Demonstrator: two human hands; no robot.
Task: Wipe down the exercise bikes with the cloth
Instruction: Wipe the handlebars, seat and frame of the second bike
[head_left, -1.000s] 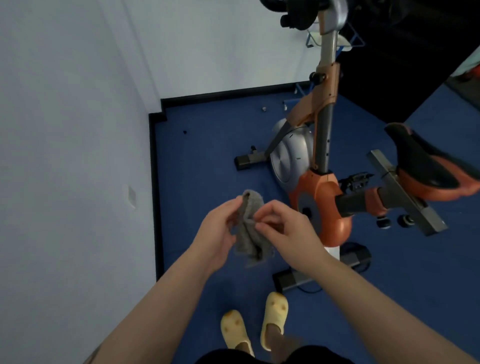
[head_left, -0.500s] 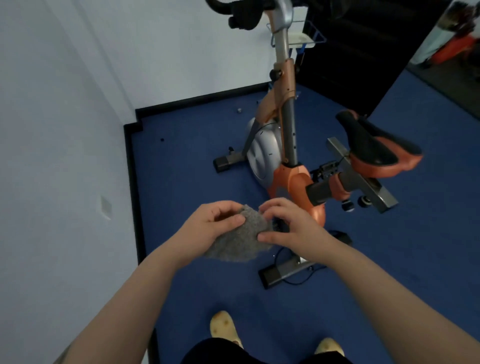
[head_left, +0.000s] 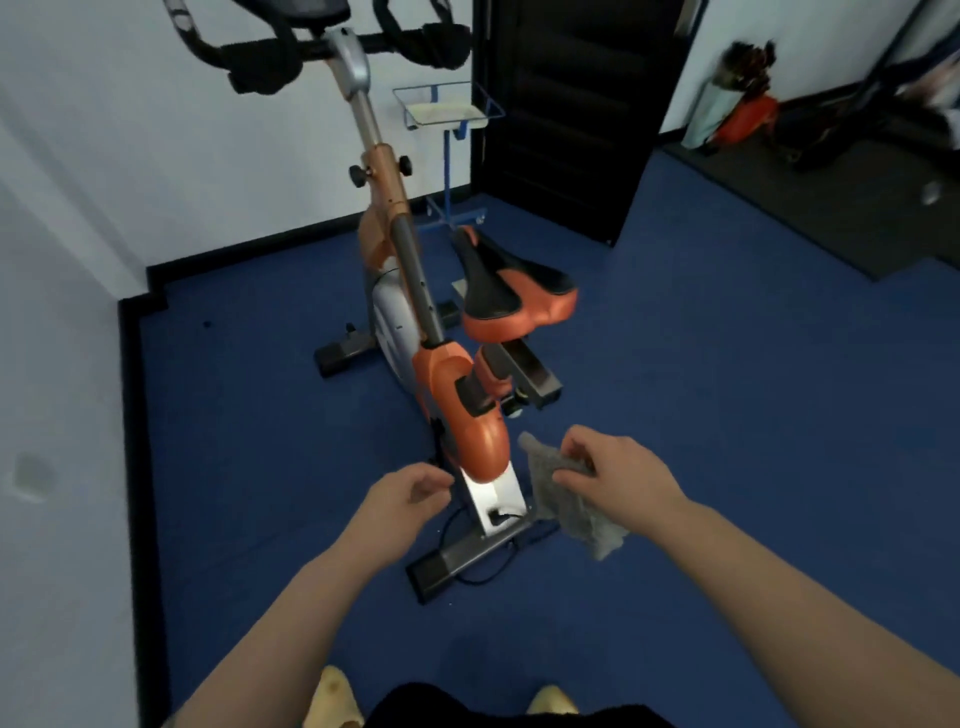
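An orange and silver exercise bike (head_left: 457, 410) stands on the blue floor in front of me, with black handlebars at the top and an orange and black saddle (head_left: 514, 296). My right hand (head_left: 613, 473) pinches a grey cloth (head_left: 566, 499), which hangs down to the right of the bike's rear frame. My left hand (head_left: 400, 499) hovers to the left of the frame with loosely curled fingers and holds nothing.
White walls close in on the left and at the back. A blue wire stand (head_left: 447, 119) is behind the bike beside a dark door (head_left: 571, 114). A black cable (head_left: 467, 525) lies by the bike's rear foot. More gear (head_left: 743, 109) sits far right.
My left hand has let go of the cloth. My right hand carried the cloth to the right of the bike. My view has risen, showing the handlebars.
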